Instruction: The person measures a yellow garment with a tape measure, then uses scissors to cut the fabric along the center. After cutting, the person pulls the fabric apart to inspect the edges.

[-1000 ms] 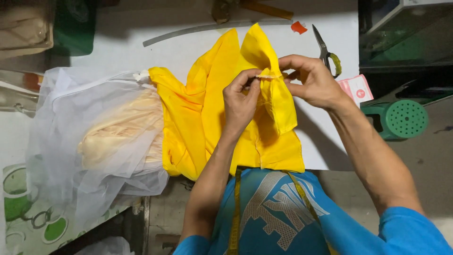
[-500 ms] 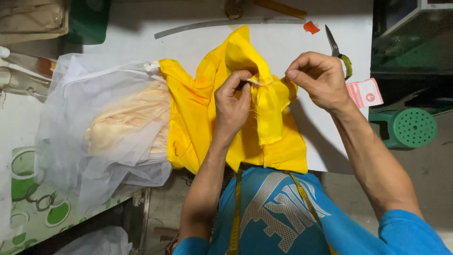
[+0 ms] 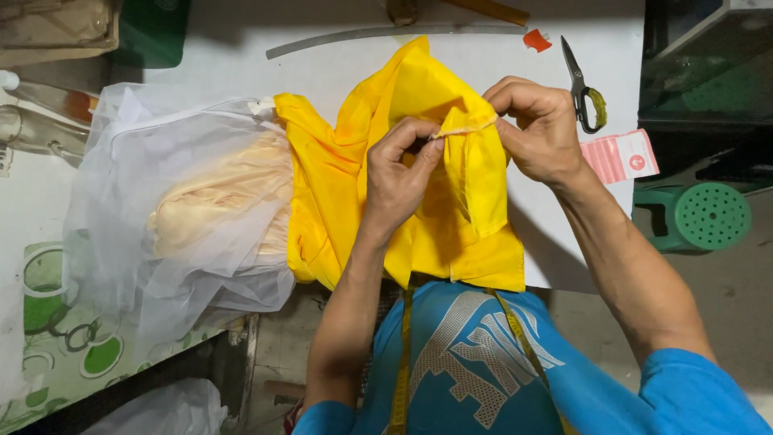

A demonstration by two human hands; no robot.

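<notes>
**Yellow fabric pinched at a folded edge, both hands on it**

Yellow fabric is spread over the near middle of the white desk, its lower hem hanging right at the desk's 6 o'clock edge. The left hand and right hand meet at the top of a folded flap, and the fingers of both are closed, pinching a thin pale seam strip of the cloth between them.

Room around it is kinda tight. At 9 o'clock a big white mesh bag with peach-coloured cloth inside butts right against the yellow fabric. At 2 o'clock, scissors lie just beside the right hand, with a small pink packet at 3 o'clock, hanging over the desk's right edge. A long grey curved ruler runs along 12 o'clock, well apart from the hands, and a small orange bit sits near it.

Bare white desk shows mostly at 12 and 1 o'clock. Off the desk at 3 o'clock there's a green stool on a grey floor. A yellow tape measure hangs round the person's neck over a blue shirt.
</notes>
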